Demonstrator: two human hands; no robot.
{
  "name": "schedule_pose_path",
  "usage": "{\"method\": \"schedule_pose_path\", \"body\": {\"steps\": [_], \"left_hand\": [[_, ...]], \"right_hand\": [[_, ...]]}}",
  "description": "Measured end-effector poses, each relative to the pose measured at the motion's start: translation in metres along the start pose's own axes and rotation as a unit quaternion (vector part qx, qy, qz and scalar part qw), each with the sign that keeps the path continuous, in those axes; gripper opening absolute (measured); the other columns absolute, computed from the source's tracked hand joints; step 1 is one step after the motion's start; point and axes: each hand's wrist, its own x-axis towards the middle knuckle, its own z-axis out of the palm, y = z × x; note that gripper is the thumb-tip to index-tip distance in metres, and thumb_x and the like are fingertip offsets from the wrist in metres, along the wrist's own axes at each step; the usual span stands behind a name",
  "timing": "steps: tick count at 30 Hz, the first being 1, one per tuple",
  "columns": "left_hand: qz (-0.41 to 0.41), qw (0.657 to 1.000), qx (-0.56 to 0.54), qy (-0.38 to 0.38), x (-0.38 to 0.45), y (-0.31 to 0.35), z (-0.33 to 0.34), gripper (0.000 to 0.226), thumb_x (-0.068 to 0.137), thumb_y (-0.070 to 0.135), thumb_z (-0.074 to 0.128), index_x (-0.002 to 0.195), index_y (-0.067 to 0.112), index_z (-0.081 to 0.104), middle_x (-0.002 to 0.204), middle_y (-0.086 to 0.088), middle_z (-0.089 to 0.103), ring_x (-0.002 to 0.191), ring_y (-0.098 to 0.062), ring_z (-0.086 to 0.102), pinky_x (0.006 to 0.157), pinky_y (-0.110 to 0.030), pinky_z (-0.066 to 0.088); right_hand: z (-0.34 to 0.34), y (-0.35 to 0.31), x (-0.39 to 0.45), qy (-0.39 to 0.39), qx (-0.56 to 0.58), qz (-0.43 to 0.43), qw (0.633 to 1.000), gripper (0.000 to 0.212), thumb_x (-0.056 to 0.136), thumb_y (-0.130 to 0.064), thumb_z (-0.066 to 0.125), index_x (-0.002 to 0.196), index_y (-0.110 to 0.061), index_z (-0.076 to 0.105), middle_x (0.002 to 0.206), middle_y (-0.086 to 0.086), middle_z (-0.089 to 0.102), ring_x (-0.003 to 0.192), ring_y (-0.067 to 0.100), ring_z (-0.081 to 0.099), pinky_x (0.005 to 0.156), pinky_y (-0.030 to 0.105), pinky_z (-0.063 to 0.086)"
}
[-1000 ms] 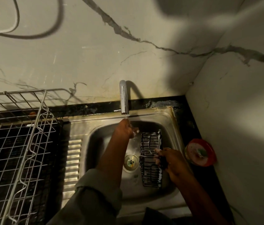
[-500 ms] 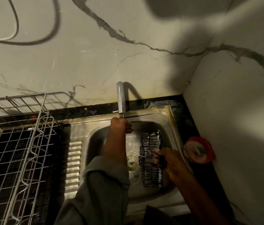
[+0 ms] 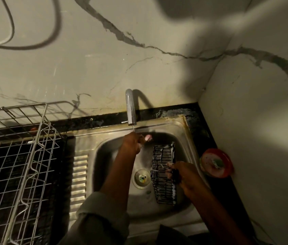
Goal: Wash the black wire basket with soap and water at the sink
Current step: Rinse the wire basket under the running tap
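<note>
Place: at the corner sink [image 3: 173, 127], a steel basin set in a black counter where two pale veined walls meet; light is dim
Left hand: the left hand [image 3: 133, 143] is stretched forward from a grey-green sleeve [image 3: 100, 218], held right under the tap [image 3: 130, 107]; a thin stream of water falls onto it; its fingers curl round something small and pale pink that pokes out on the right side; what that object is I cannot tell
Right hand: the right hand [image 3: 181, 173] reaches in from the right edge of the basin; forearm bare; its fingers and thumb pinch the wires on the right side of the black wire basket [image 3: 163, 175], with a dark patch just under the fingers that I cannot make out
Basket: it lies inside the basin on the right half, long side running front to back, beside the drain [image 3: 142, 177]; white suds cling along its far end and right edge
Sink contents: one basket; one drain with bits of coloured residue in its strainer
Counter, right: one round red tub [image 3: 216, 162], open-topped, with something pale and a green scrap inside; it sits against the right wall
Counter, left: one large silver wire dish rack [image 3: 21, 165], nothing visible in it
Wall: one cable [image 3: 12, 32] looping at the upper left
Count: two hands; one tap; one basket; one rack; one tub
</note>
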Motion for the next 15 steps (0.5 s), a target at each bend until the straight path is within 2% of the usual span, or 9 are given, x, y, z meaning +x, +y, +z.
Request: {"method": "schedule_pose_path", "body": {"steps": [1,3,5,7,8,10,12,14,15], "left_hand": [[0.013,1.0,-0.007,-0.005,-0.004,-0.003,0.004,0.011,0.102,-0.011,0.047,0.095,-0.007,0.055,0.101,-0.027,0.063,0.087,-0.036,0.068,0.057,-0.036,0.064],[0.078,0.993,0.093,-0.011,-0.008,-0.005,0.007,0.011,0.102,-0.007,0.051,0.096,0.0,0.058,0.102,-0.025,0.066,0.094,-0.04,0.07,0.075,-0.051,0.065],[0.157,0.945,0.285,-0.034,0.001,-0.004,0.007,0.005,0.1,0.004,0.064,0.098,0.008,0.066,0.094,-0.017,0.071,0.086,-0.03,0.073,0.076,-0.041,0.065],[0.156,0.883,0.44,-0.037,0.006,0.004,0.009,0.01,0.097,0.012,0.07,0.104,0.005,0.069,0.097,-0.017,0.073,0.086,-0.027,0.072,0.072,-0.035,0.062],[0.146,0.872,0.465,-0.05,0.011,0.008,0.011,0.012,0.098,0.013,0.069,0.103,0.003,0.068,0.1,-0.018,0.072,0.087,-0.026,0.07,0.07,-0.031,0.057],[0.113,0.877,0.46,-0.078,0.016,0.019,0.014,0.01,0.099,0.01,0.066,0.097,0.001,0.067,0.097,-0.016,0.07,0.086,-0.024,0.067,0.064,-0.021,0.051],[0.113,0.856,0.496,-0.09,0.01,0.03,0.018,0.018,0.098,0.008,0.066,0.109,-0.006,0.07,0.093,-0.009,0.066,0.086,-0.022,0.064,0.071,-0.025,0.052],[0.105,0.885,0.449,-0.07,0.001,0.035,0.014,0.028,0.102,0.01,0.061,0.124,-0.006,0.068,0.093,-0.007,0.064,0.082,-0.017,0.058,0.077,-0.03,0.05],[0.111,0.863,0.483,-0.104,-0.003,0.038,0.012,0.026,0.105,0.013,0.057,0.121,-0.003,0.069,0.096,-0.01,0.064,0.082,-0.017,0.056,0.079,-0.032,0.049]], "right_hand": [[0.002,0.0,-0.001,0.0,0.003,0.001,1.0,0.015,0.094,0.004,0.054,0.103,0.007,0.066,0.069,0.011,0.059,0.053,0.017,0.052,0.044,0.023,0.046],[0.004,0.001,-0.006,-0.003,0.003,0.001,1.0,0.014,0.095,0.005,0.054,0.102,0.008,0.065,0.067,0.011,0.059,0.052,0.016,0.052,0.044,0.022,0.044],[0.004,0.0,-0.014,-0.015,-0.012,0.002,1.0,0.012,0.095,0.005,0.053,0.098,0.007,0.065,0.064,0.01,0.059,0.049,0.014,0.051,0.045,0.022,0.045],[0.001,-0.001,-0.02,-0.022,-0.028,0.008,0.999,0.013,0.096,0.005,0.051,0.095,0.006,0.065,0.061,0.009,0.058,0.046,0.013,0.051,0.046,0.022,0.045],[0.0,-0.001,-0.021,-0.021,-0.032,0.012,0.999,0.014,0.096,0.005,0.051,0.095,0.006,0.065,0.06,0.008,0.058,0.046,0.013,0.051,0.047,0.022,0.045],[-0.002,0.001,-0.02,-0.01,-0.045,0.017,0.999,0.014,0.095,0.002,0.054,0.099,0.006,0.067,0.059,0.008,0.06,0.046,0.014,0.053,0.046,0.024,0.047],[-0.002,0.002,-0.018,0.003,-0.057,0.022,0.998,0.014,0.095,0.0,0.058,0.103,0.005,0.067,0.06,0.007,0.061,0.049,0.017,0.055,0.047,0.027,0.049],[-0.003,0.002,-0.017,0.003,-0.053,0.027,0.998,0.011,0.095,0.0,0.059,0.101,0.005,0.066,0.06,0.007,0.06,0.051,0.017,0.054,0.046,0.027,0.048],[-0.004,0.002,-0.016,0.003,-0.054,0.026,0.998,0.011,0.095,0.0,0.059,0.1,0.006,0.065,0.06,0.007,0.06,0.051,0.017,0.053,0.046,0.027,0.048]]}}
